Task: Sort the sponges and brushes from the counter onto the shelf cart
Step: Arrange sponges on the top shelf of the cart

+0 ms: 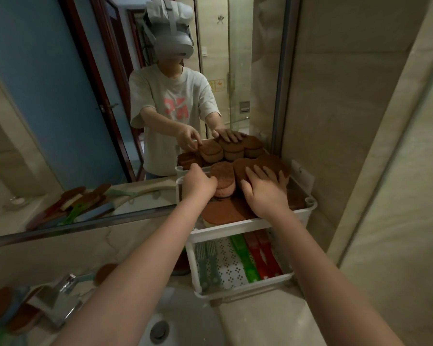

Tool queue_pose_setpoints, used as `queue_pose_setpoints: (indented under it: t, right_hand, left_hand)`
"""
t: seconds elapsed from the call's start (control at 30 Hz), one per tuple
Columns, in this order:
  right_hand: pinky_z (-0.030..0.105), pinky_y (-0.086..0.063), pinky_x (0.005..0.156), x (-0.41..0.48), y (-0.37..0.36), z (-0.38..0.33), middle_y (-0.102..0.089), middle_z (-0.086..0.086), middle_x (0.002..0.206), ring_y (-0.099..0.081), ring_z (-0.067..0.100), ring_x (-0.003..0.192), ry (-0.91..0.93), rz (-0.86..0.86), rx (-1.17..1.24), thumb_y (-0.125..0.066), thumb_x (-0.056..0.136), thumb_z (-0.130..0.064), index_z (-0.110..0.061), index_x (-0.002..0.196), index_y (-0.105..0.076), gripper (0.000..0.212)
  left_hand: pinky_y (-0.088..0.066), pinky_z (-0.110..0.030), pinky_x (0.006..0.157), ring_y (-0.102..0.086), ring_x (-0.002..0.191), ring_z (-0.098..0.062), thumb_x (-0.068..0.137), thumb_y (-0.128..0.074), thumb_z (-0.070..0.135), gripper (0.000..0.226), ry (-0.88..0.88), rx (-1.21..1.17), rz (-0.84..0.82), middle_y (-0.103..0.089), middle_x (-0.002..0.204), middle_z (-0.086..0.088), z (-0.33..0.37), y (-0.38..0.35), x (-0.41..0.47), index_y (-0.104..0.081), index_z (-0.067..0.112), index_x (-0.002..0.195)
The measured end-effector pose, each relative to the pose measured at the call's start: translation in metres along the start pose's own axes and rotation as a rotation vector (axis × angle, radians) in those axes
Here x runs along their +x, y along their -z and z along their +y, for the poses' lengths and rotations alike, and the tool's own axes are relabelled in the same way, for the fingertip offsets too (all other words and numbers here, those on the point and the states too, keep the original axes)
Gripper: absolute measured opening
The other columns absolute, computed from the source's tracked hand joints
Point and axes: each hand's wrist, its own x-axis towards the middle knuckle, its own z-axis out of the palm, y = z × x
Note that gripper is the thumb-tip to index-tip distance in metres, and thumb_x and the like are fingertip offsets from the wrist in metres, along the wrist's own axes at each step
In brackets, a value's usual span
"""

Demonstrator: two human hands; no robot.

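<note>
Both forearms (pixel 145 258) outstretched — left hand (pixel 199 183) curled round a sponge (pixel 224 182), right hand (pixel 263 193) flat, fingers (pixel 266 174) spread.

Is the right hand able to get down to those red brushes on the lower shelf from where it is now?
Probably yes. The right hand lies flat on the sponges, holding nothing, and the red brushes lie uncovered in the lower tray, open from above at its near end.

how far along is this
Done: brown round sponges top the white shelf cart; grey, green and red brushes lie below. In hand: left hand holds a pink-bodied sponge, right hand presses the pile. Remaining: brushes and sponges by the chrome tap.
</note>
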Motion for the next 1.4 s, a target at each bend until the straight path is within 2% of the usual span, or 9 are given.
queue_pose_setpoints:
  t: [0.13,0.23,0.5,0.63,0.8,0.93,1.07,1.23,1.4]
  right_hand:
    - [0.048,-0.002,0.116,-0.001,0.000,0.000,-0.027,0.001,0.156,-0.017,0.023,0.145,0.006,0.007,-0.004,-0.028,0.100,-0.045,-0.025,0.148,-0.031,0.052]
    - [0.048,-0.002,0.116,-0.002,0.001,-0.001,-0.026,0.001,0.157,-0.016,0.023,0.145,0.007,0.007,-0.007,-0.028,0.100,-0.045,-0.025,0.148,-0.031,0.052]
    - [0.049,0.000,0.116,-0.003,0.002,-0.001,-0.029,0.002,0.155,-0.018,0.022,0.145,0.012,0.031,0.022,-0.029,0.099,-0.046,-0.025,0.145,-0.035,0.051]
    - [0.050,-0.005,0.116,-0.012,0.004,0.000,-0.043,0.003,0.147,-0.028,0.020,0.142,0.059,0.222,0.119,-0.039,0.098,-0.040,-0.019,0.137,-0.049,0.045]
    - [0.043,-0.042,0.096,-0.048,0.005,-0.002,-0.066,0.006,0.113,-0.057,0.027,0.110,0.158,0.602,0.288,-0.050,0.090,-0.030,-0.012,0.113,-0.065,0.033]
    - [0.030,-0.037,0.079,-0.083,-0.004,-0.006,-0.063,0.008,0.099,-0.054,0.024,0.093,0.151,0.719,0.421,-0.054,0.086,-0.019,-0.008,0.100,-0.065,0.021]
    - [0.029,-0.038,0.081,-0.122,-0.031,-0.001,-0.061,0.011,0.095,-0.052,0.022,0.091,0.100,0.717,0.498,-0.053,0.084,-0.015,-0.003,0.098,-0.063,0.021]
    - [0.030,-0.036,0.079,-0.172,-0.074,0.022,-0.063,0.012,0.095,-0.054,0.027,0.089,-0.061,0.573,0.450,-0.050,0.082,-0.019,-0.003,0.097,-0.064,0.026]
    - [0.033,-0.039,0.081,-0.218,-0.102,0.049,-0.060,0.013,0.101,-0.055,0.032,0.096,-0.264,0.342,0.424,-0.052,0.080,-0.015,-0.004,0.106,-0.061,0.030]
  left_hand:
    - [-0.042,-0.035,0.080,-0.052,0.108,-0.028,0.088,-0.056,0.025,0.023,-0.349,0.167,0.129,-0.057,0.114,-0.008,-0.004,-0.004,-0.009,-0.056,0.014,0.109]
    - [-0.043,-0.035,0.093,-0.050,0.113,-0.023,0.088,-0.055,0.027,0.024,-0.537,0.169,0.043,-0.063,0.116,-0.002,-0.013,-0.008,-0.008,-0.068,0.017,0.105]
    - [-0.022,-0.044,0.113,-0.025,0.138,-0.023,0.099,-0.030,0.036,0.041,-0.474,0.253,-0.200,-0.036,0.150,0.008,-0.018,-0.009,-0.012,-0.049,0.027,0.135]
    - [-0.012,-0.041,0.118,-0.011,0.145,-0.021,0.101,-0.027,0.034,0.044,-0.459,0.178,-0.266,-0.025,0.155,0.005,-0.020,-0.004,-0.017,-0.037,0.023,0.143]
    - [-0.025,-0.033,0.110,-0.036,0.135,-0.024,0.096,-0.040,0.033,0.041,-0.584,0.006,0.019,-0.049,0.138,-0.009,-0.033,0.002,-0.049,-0.056,0.010,0.126]
    - [-0.042,-0.029,0.084,-0.053,0.095,-0.022,0.086,-0.044,0.031,0.031,-0.700,-0.204,0.244,-0.056,0.098,-0.011,-0.053,-0.001,-0.096,-0.063,0.006,0.089]
    - [-0.040,-0.019,0.072,-0.049,0.081,-0.011,0.089,-0.048,0.019,0.022,-0.768,-0.296,0.167,-0.052,0.089,-0.011,-0.079,-0.014,-0.135,-0.059,0.001,0.082]
    - [-0.037,-0.014,0.074,-0.048,0.082,-0.009,0.089,-0.049,0.016,0.020,-0.732,-0.259,-0.015,-0.054,0.091,-0.013,-0.120,-0.043,-0.162,-0.061,0.000,0.085]
    - [-0.042,-0.029,0.082,-0.056,0.094,-0.023,0.089,-0.049,0.020,0.024,-0.601,-0.134,-0.246,-0.058,0.101,-0.012,-0.152,-0.075,-0.171,-0.062,0.002,0.096]
